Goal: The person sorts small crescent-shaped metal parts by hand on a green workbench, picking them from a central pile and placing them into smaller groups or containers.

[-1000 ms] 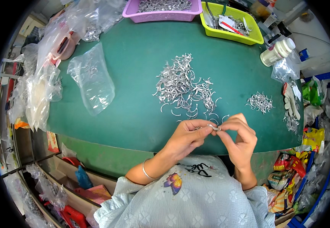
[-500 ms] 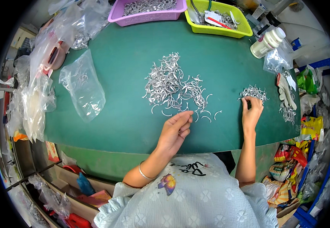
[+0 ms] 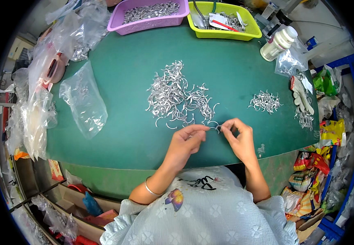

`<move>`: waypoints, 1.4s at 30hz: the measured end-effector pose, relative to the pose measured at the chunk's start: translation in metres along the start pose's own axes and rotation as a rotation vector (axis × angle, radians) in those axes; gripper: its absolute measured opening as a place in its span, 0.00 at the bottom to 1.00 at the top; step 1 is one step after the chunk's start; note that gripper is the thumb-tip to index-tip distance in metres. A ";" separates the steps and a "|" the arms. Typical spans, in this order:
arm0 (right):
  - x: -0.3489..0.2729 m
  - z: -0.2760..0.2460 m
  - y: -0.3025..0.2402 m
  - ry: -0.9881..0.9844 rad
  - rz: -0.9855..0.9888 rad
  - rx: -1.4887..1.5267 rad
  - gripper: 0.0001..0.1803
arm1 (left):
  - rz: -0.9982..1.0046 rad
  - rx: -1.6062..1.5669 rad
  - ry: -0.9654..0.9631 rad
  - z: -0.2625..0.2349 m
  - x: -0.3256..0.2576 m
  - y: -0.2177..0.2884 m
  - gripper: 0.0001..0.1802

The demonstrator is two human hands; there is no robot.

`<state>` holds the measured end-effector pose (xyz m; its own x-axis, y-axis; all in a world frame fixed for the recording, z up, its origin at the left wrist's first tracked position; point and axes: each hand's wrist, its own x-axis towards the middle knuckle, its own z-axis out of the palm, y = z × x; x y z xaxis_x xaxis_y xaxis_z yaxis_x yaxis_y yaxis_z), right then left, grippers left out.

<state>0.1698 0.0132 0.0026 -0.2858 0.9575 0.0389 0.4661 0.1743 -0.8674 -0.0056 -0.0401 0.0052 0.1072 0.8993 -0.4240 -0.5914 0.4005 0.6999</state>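
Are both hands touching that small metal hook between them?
Touching: the head view shows left hand and right hand fingertips pinching the small metal hook.

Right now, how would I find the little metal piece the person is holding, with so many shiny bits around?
Start at the green table and find the big pile of silver hooks in its middle. Just below it, at the near edge, the left hand and right hand meet fingertip to fingertip. The small curved metal piece pinched between them is the only one lifted off the table.

Small assembly workshop: green worktable (image 3: pixel 124 134), metal-part heaps (image 3: pixel 177 96), sorting baskets (image 3: pixel 148 22).
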 end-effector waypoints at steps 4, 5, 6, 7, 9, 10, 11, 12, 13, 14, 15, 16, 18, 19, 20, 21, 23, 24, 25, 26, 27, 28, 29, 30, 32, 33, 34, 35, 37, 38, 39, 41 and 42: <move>-0.008 -0.001 -0.028 -0.162 0.146 0.348 0.02 | 0.336 0.423 -0.120 0.010 -0.005 0.005 0.12; -0.010 -0.002 -0.032 -0.208 0.159 0.365 0.03 | 0.368 0.440 -0.116 0.009 -0.005 0.006 0.11; -0.011 -0.003 -0.036 -0.203 0.172 0.425 0.03 | 0.400 0.457 -0.113 0.009 -0.006 0.007 0.10; -0.012 -0.004 -0.040 -0.197 0.184 0.486 0.04 | 0.431 0.474 -0.110 0.009 -0.007 0.008 0.09; -0.012 -0.007 -0.048 -0.193 0.198 0.609 0.06 | 0.397 0.427 -0.061 0.013 -0.011 0.012 0.07; -0.013 -0.009 -0.052 -0.193 0.200 0.675 0.07 | 0.380 0.403 -0.037 0.014 -0.014 0.015 0.06; -0.013 -0.012 -0.054 -0.192 0.204 0.741 0.08 | 0.346 0.413 -0.019 0.016 -0.016 0.017 0.06; -0.014 -0.015 -0.054 -0.189 0.162 0.714 0.10 | 0.312 0.422 0.000 0.017 -0.017 0.019 0.06; -0.014 -0.015 -0.054 -0.177 0.115 0.669 0.10 | 0.277 0.431 0.019 0.018 -0.019 0.020 0.06; -0.015 -0.015 -0.054 -0.162 0.068 0.622 0.10 | 0.260 0.398 0.016 0.020 -0.020 0.022 0.06; -0.016 -0.015 -0.055 -0.146 0.022 0.576 0.10 | 0.242 0.365 0.012 0.023 -0.021 0.024 0.06; -0.016 -0.015 -0.055 -0.127 -0.003 0.565 0.10 | 0.225 0.333 0.009 0.024 -0.022 0.024 0.06; -0.017 -0.015 -0.058 -0.090 -0.054 0.544 0.10 | 0.305 0.344 0.021 0.022 -0.021 0.019 0.07; -0.017 -0.016 -0.060 -0.077 -0.060 0.543 0.10 | 0.345 0.349 0.026 0.022 -0.022 0.017 0.07; -0.017 -0.017 -0.062 -0.062 -0.066 0.540 0.10 | 0.363 0.345 0.020 0.021 -0.022 0.018 0.07; -0.017 -0.018 -0.062 -0.047 -0.071 0.537 0.10 | 0.381 0.341 0.014 0.020 -0.024 0.019 0.07; -0.017 -0.018 -0.061 -0.063 -0.024 0.614 0.10 | 0.428 0.334 -0.009 0.022 -0.026 0.023 0.07; -0.017 -0.019 -0.060 -0.071 -0.001 0.653 0.10 | 0.458 0.331 -0.027 0.025 -0.027 0.025 0.07; -0.018 -0.019 -0.060 -0.071 -0.014 0.663 0.10 | 0.487 0.327 -0.045 0.026 -0.028 0.027 0.07; -0.018 -0.019 -0.061 -0.073 -0.028 0.673 0.10 | 0.494 0.331 -0.049 0.026 -0.029 0.027 0.07; -0.019 -0.020 -0.061 -0.075 -0.042 0.683 0.10 | 0.502 0.335 -0.054 0.025 -0.029 0.026 0.07; -0.018 -0.019 -0.063 -0.073 -0.038 0.698 0.10 | 0.509 0.339 -0.059 0.025 -0.030 0.026 0.08; -0.018 -0.019 -0.064 -0.068 -0.032 0.713 0.10 | 0.521 0.355 -0.060 0.025 -0.030 0.026 0.08; -0.018 -0.019 -0.065 -0.064 -0.027 0.728 0.10 | 0.532 0.371 -0.061 0.025 -0.031 0.026 0.08; -0.018 -0.020 -0.062 -0.065 -0.131 0.662 0.09 | 0.541 0.398 -0.055 0.027 -0.033 0.028 0.08; -0.018 -0.021 -0.061 -0.066 -0.183 0.630 0.09 | 0.539 0.410 -0.048 0.028 -0.034 0.029 0.09; -0.017 -0.020 -0.061 -0.073 -0.163 0.654 0.08 | 0.538 0.421 -0.040 0.029 -0.035 0.030 0.09; -0.017 -0.020 -0.061 -0.078 -0.143 0.675 0.08 | 0.582 0.440 -0.053 0.030 -0.036 0.031 0.09; -0.017 -0.019 -0.061 -0.086 -0.114 0.729 0.07 | 0.672 0.478 -0.078 0.032 -0.037 0.032 0.10; -0.017 -0.017 -0.059 -0.091 -0.106 0.766 0.07 | 0.710 0.506 -0.081 0.032 -0.037 0.033 0.10; -0.017 -0.016 -0.058 -0.095 -0.098 0.802 0.07 | 0.749 0.535 -0.083 0.032 -0.037 0.033 0.11; -0.017 -0.016 -0.059 -0.106 -0.080 0.829 0.07 | 0.789 0.572 -0.089 0.032 -0.037 0.034 0.11; -0.018 -0.016 -0.060 -0.110 -0.070 0.844 0.07 | 0.791 0.580 -0.093 0.032 -0.037 0.035 0.12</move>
<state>0.1604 -0.0106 0.0614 -0.3910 0.9154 0.0958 -0.3233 -0.0392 -0.9455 -0.0053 -0.0540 0.0639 -0.0728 0.9455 0.3174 -0.0382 -0.3206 0.9464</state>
